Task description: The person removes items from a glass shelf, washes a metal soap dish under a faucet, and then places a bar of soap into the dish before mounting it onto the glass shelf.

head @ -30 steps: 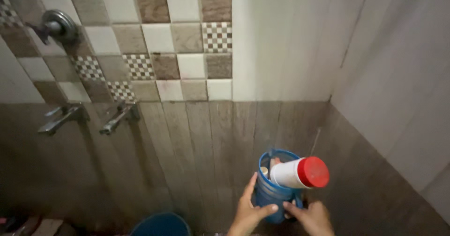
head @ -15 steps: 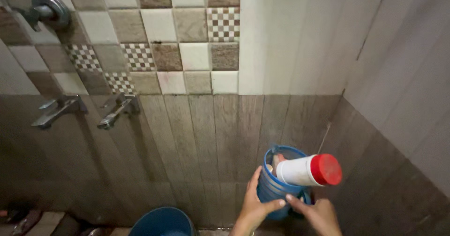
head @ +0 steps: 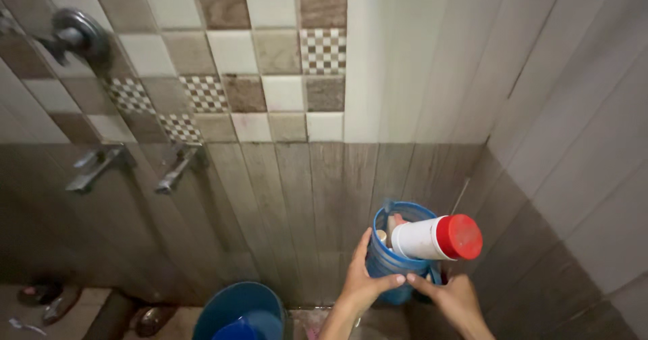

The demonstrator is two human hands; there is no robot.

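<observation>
You're facing a bathroom corner w/ dim light. Upper wall on the left: square beige, brown & checker-pattern tiles; lower wall: dark wood-look plank tiles. Right side wall: pale grey plank tiles. A round metal wall valve sits top left; two metal lever taps side by side below it. Wet tiled floor at bottom left, w/ a blue round plastic bucket on it near the wall.

We are seeing a blue plastic mug, ribbed and slightly glossy, a smooth white plastic bottle with a shiny red cap, matt wall tiles and metal taps.
</observation>
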